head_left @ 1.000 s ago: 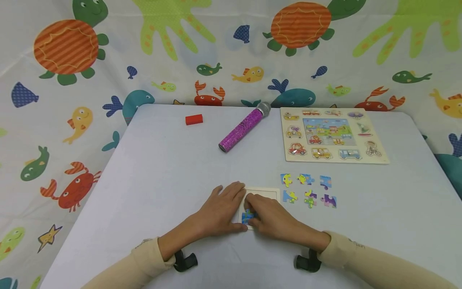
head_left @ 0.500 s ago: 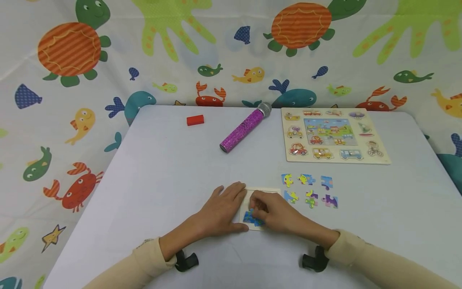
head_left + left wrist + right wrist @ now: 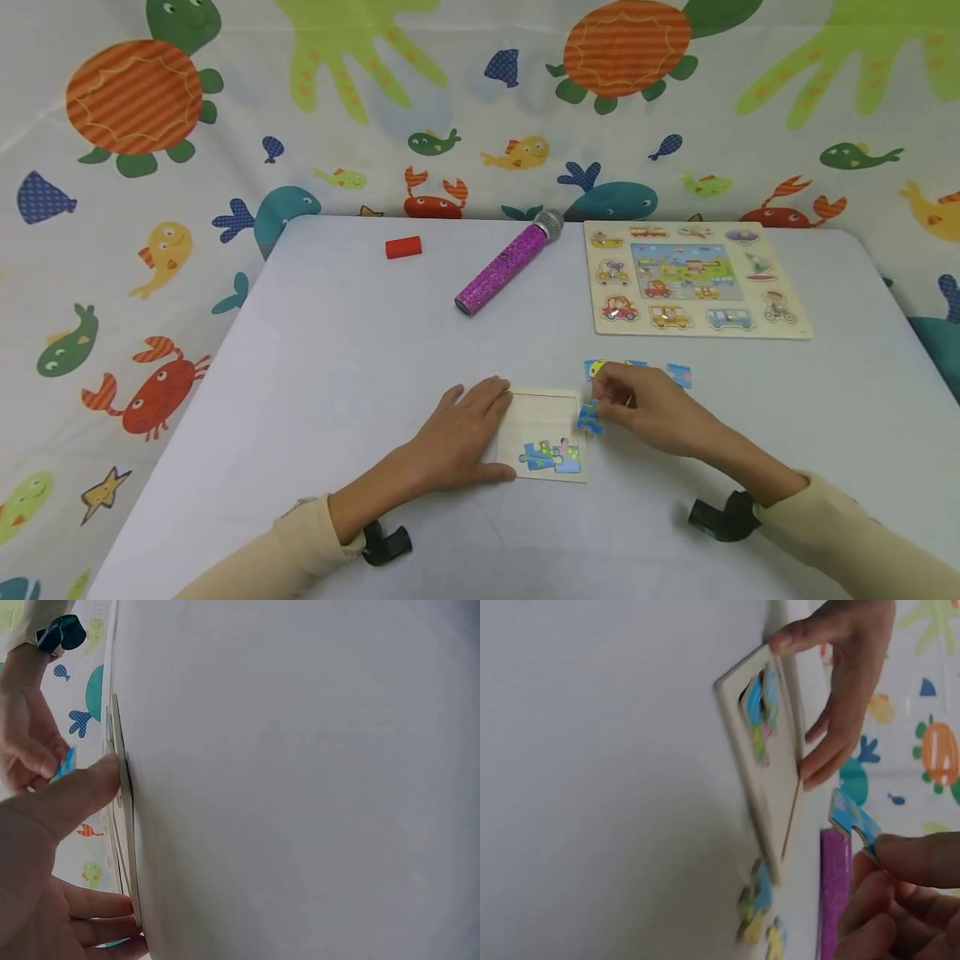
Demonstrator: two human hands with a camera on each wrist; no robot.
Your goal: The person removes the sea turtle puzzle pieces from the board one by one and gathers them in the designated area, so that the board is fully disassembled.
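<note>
My left hand [image 3: 461, 437] rests along the left edge of a small wooden puzzle tray [image 3: 528, 417], fingers straight and thumb at the near corner. Two interlocking jigsaw pieces [image 3: 567, 458], blue with green and pink, lie in the tray's lower part. Just past the tray's right edge, my right hand [image 3: 660, 408] pinches a blue jigsaw piece [image 3: 589, 417] between thumb and fingers. The right wrist view shows this held piece [image 3: 853, 816] raised off the table. Beyond the tray lie loose jigsaw pieces [image 3: 679, 375], some hidden behind my right hand.
A larger wooden vehicle puzzle board [image 3: 701, 321] lies at the back right. Left of it are a glittery purple microphone [image 3: 501, 272] and a red block [image 3: 403, 247]. A cloth printed with sea animals [image 3: 337, 100] hangs behind the white table [image 3: 337, 350].
My right hand has moved from inside the tray to its right side and now holds a blue piece there. The blue at the tray's lower left no longer shows. My left hand stays put.
</note>
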